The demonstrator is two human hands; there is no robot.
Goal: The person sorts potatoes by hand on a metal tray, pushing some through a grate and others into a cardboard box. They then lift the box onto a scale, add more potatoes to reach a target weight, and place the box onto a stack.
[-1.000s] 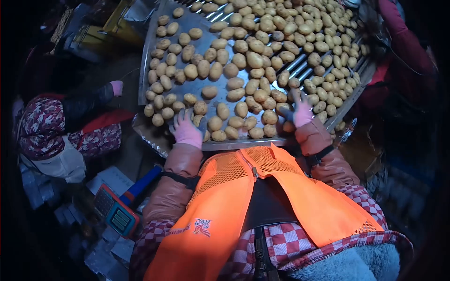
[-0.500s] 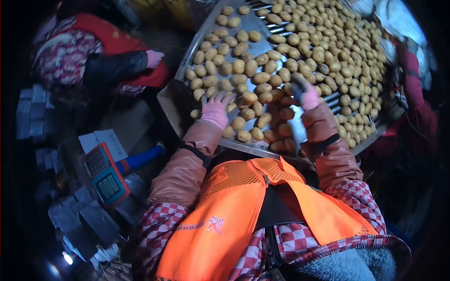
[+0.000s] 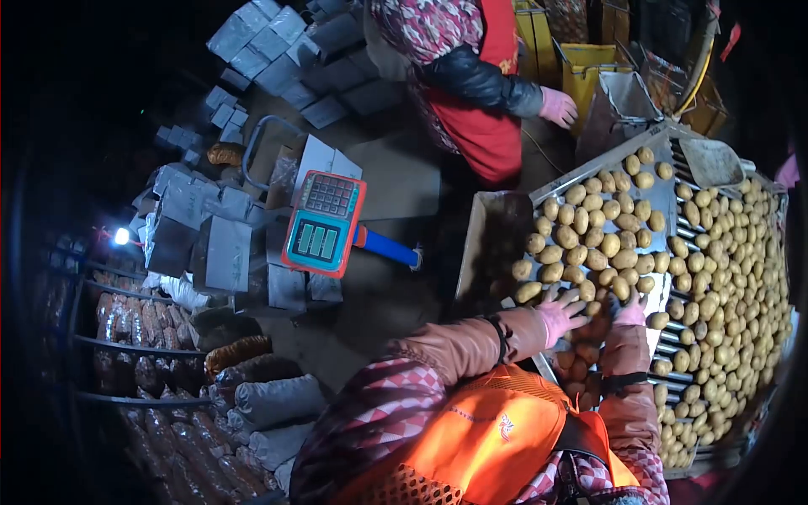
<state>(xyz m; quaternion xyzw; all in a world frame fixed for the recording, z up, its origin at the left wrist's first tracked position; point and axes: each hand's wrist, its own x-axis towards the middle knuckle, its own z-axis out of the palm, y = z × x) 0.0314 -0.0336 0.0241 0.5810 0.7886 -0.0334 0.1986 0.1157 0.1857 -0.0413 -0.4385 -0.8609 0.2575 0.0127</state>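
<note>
The right hand [image 3: 630,313] is seen only from the back, so whatever lies under its palm cannot be told. The potatoes [image 3: 587,364] between the two sleeves are lost in shadow. The co-worker [image 3: 471,80] is cut off by the top edge above the chest. The figures on the scale [image 3: 324,223] are too small to be read. The sorting table [image 3: 663,195] is swallowed by the dark rim on the right.

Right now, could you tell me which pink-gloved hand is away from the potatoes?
The co-worker's hand, on the dark sleeve by the yellow crates; the left hand and right hand are among the potatoes.
</note>
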